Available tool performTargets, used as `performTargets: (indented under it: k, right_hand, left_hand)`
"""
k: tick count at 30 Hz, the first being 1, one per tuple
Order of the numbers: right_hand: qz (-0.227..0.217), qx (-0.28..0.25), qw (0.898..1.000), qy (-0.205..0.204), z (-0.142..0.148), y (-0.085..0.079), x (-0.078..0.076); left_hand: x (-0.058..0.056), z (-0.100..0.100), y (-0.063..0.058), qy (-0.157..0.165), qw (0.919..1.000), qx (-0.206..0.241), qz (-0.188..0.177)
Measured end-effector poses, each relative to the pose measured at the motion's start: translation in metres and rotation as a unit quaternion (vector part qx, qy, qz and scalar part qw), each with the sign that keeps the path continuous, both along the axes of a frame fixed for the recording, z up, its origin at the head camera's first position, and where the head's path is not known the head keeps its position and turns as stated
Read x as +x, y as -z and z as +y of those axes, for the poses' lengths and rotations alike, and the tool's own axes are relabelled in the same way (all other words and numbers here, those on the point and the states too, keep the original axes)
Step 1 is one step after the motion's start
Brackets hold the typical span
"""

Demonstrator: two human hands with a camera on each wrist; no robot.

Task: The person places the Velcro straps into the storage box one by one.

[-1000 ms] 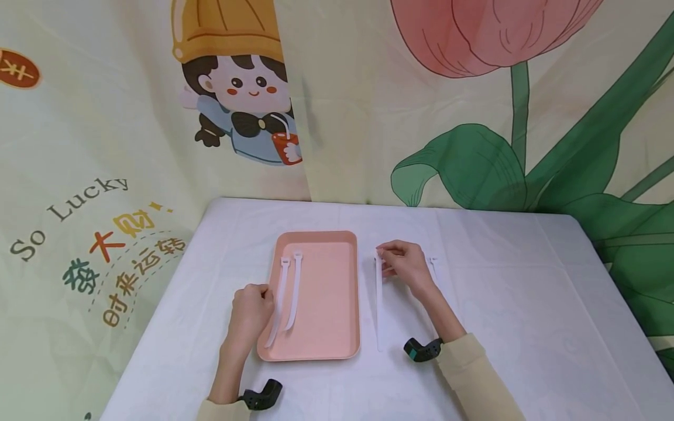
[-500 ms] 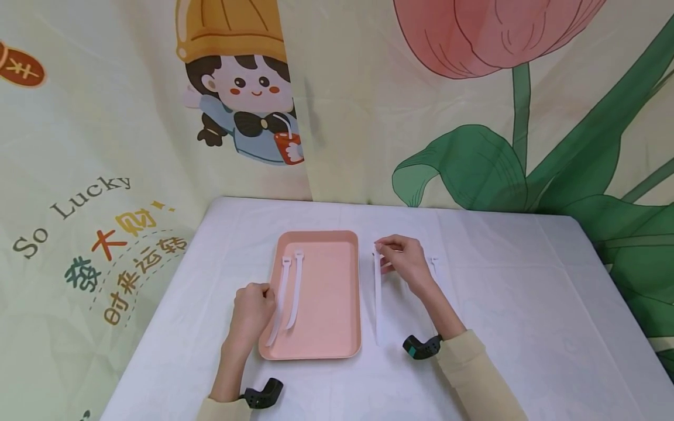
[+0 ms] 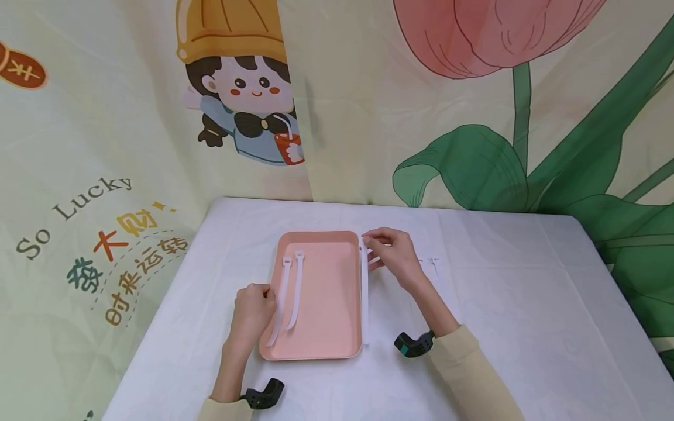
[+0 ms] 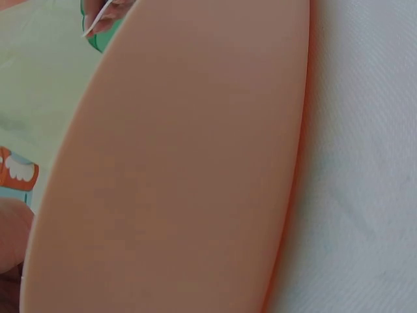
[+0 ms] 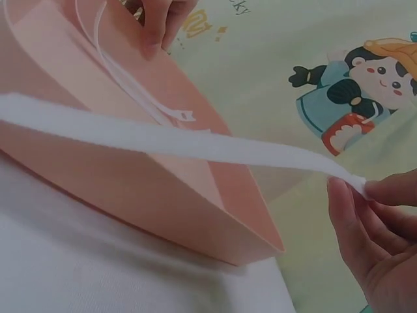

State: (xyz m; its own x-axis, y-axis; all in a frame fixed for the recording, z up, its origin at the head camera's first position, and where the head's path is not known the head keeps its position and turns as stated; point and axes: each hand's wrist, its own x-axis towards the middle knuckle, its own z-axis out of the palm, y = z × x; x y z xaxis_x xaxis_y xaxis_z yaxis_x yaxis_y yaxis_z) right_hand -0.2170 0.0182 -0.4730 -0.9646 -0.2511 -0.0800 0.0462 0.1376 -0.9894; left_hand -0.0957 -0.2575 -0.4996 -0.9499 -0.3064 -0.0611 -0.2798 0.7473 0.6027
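Note:
My left hand (image 3: 254, 310) grips the left rim of a pink rectangular tray (image 3: 329, 298), as the right wrist view shows with its fingers (image 5: 155, 32) on the rim. Between thumb and fingertips, my right hand (image 3: 395, 256) pinches one end of a white hook-and-loop cable tie (image 3: 365, 298). That tie hangs along the tray's right edge and crosses in front of the tray in the right wrist view. Two more white cable ties lie in the tray's left half side by side: a left one (image 3: 281, 304) and a right one (image 3: 296, 289), slotted heads towards the far side.
A white cloth covers the table (image 3: 516, 304). To the right of the tray, partly behind the right forearm, another white tie (image 3: 434, 266) lies on the cloth. A printed fabric backdrop (image 3: 347, 117) hangs behind the far table edge.
My right hand has moved left with the pinched tie, from beside the tray to its right edge. The left hand and the two ties in the tray stay put.

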Motion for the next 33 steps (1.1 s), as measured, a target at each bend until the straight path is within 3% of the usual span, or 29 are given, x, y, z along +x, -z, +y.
performTargets:
  k: [33]
  right_hand:
    - [-0.008,-0.066,0.996,-0.064,-0.049,-0.025,0.002]
  left_hand:
    - [0.001,-0.001,0.001,0.004,0.9999,-0.001,0.010]
